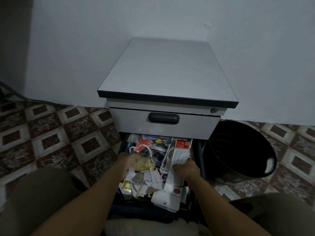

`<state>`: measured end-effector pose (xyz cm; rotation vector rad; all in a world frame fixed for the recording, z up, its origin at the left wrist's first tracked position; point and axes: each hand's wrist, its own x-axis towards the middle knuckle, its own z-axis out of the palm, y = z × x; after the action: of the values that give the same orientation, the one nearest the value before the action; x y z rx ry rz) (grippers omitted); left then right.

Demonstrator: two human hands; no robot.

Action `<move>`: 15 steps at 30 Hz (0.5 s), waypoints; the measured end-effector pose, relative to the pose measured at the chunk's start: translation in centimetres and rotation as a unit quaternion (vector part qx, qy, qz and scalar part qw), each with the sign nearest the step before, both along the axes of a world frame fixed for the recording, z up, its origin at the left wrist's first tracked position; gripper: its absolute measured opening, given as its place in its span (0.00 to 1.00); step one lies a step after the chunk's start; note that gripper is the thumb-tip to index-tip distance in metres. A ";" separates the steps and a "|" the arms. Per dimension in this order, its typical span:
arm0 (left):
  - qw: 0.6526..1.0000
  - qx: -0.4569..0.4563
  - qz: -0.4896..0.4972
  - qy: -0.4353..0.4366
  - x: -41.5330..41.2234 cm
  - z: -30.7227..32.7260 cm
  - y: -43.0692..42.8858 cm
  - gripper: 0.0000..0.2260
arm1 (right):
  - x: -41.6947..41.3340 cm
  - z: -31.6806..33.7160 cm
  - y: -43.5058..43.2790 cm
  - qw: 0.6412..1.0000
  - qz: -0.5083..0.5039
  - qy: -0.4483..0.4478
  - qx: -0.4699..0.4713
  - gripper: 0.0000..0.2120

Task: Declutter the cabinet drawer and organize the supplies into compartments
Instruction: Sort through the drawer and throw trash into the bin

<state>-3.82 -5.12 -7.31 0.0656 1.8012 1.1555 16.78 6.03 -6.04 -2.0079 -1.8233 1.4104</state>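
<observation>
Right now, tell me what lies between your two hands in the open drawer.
Head view: a white cord and a long clear packet lie between the left hand and the right hand, which grips a white packet.

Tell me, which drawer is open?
The lower drawer is open: it is pulled out and full of jumbled supplies, and the right hand grips a white packet in it. The upper drawer, with the dark handle, is closed.

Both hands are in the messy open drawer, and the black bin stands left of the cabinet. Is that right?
No. The head view shows the black bin standing right of the cabinet, not left. The rest holds: the left hand and the right hand are both in the messy open drawer.
</observation>
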 end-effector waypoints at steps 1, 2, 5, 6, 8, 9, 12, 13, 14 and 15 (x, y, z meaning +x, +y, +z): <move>1.000 0.005 -0.001 -0.008 0.1 0.1 0.0 0.32 | 0.1 0.0 0.0 1.000 -0.005 -0.002 -0.003 0.27; 1.000 0.011 0.001 -0.016 0.2 0.1 0.0 0.31 | 0.1 -0.1 0.2 1.000 -0.011 -0.008 -0.008 0.29; 1.000 0.011 0.004 -0.023 0.7 1.1 -0.2 0.27 | 0.0 -0.2 0.1 0.999 -0.027 -0.027 -0.015 0.34; 1.000 0.012 0.000 -0.025 0.8 1.5 -0.2 0.24 | -0.1 -0.3 0.0 0.999 -0.034 -0.035 -0.017 0.36; 1.000 0.006 0.002 -0.025 1.0 1.6 -0.3 0.17 | -0.3 -0.3 -0.4 0.998 -0.032 -0.055 -0.012 0.37; 1.000 0.001 0.002 -0.026 1.0 1.7 -0.4 0.16 | -0.4 -0.3 -0.6 0.998 -0.027 -0.064 -0.004 0.38; 1.000 0.006 -0.002 -0.025 1.0 1.6 -0.4 0.18 | -0.7 -0.5 -0.9 0.998 -0.046 -0.041 -0.004 0.37; 1.000 0.008 -0.006 -0.022 1.0 1.6 -0.4 0.18 | -0.7 -0.6 -0.9 0.998 -0.062 -0.016 -0.010 0.37; 1.000 0.007 -0.013 -0.018 1.0 1.5 -0.3 0.17 | -0.7 -0.6 -0.8 0.997 -0.072 0.008 -0.015 0.38; 1.000 0.005 -0.018 -0.018 1.1 1.7 -0.3 0.16 | -0.6 -0.7 -0.7 0.996 -0.079 0.026 -0.019 0.38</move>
<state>-2.73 -5.44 -5.61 0.0831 1.7559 1.1344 16.20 5.28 -6.78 -2.0613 -1.5890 1.4485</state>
